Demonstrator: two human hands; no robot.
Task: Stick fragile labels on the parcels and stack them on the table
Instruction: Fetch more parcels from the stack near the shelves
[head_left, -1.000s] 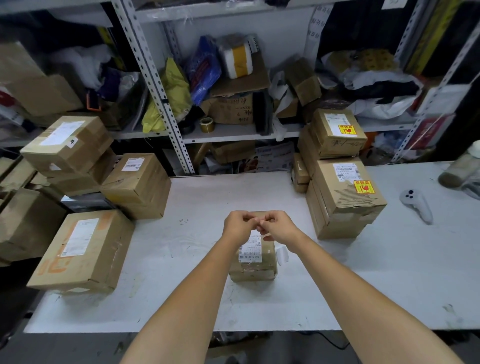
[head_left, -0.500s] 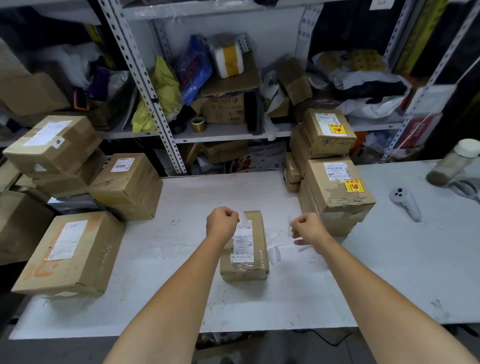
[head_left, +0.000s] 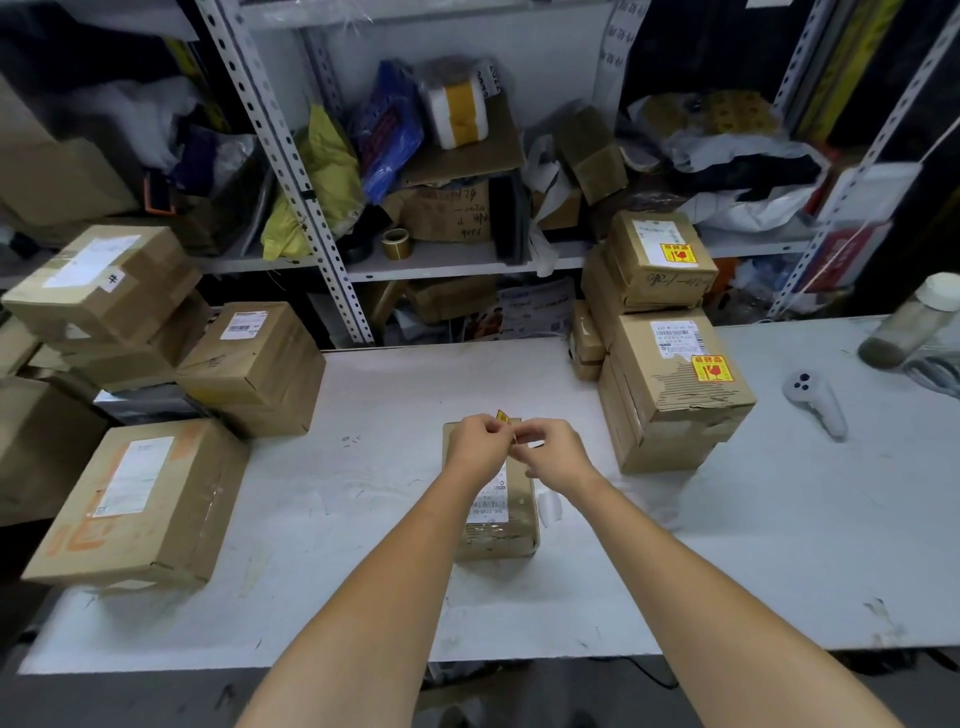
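Above the far end of the parcel (head_left: 501, 527), which is lying lengthwise away from us on the table (head_left: 353, 519), we are pinching the yellow label (head_left: 503, 417) between left hand (head_left: 479, 448) and right hand (head_left: 555, 456), both equally near.

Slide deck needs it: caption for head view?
Left hand and right hand pinch a fragile label over a small parcel on the table.
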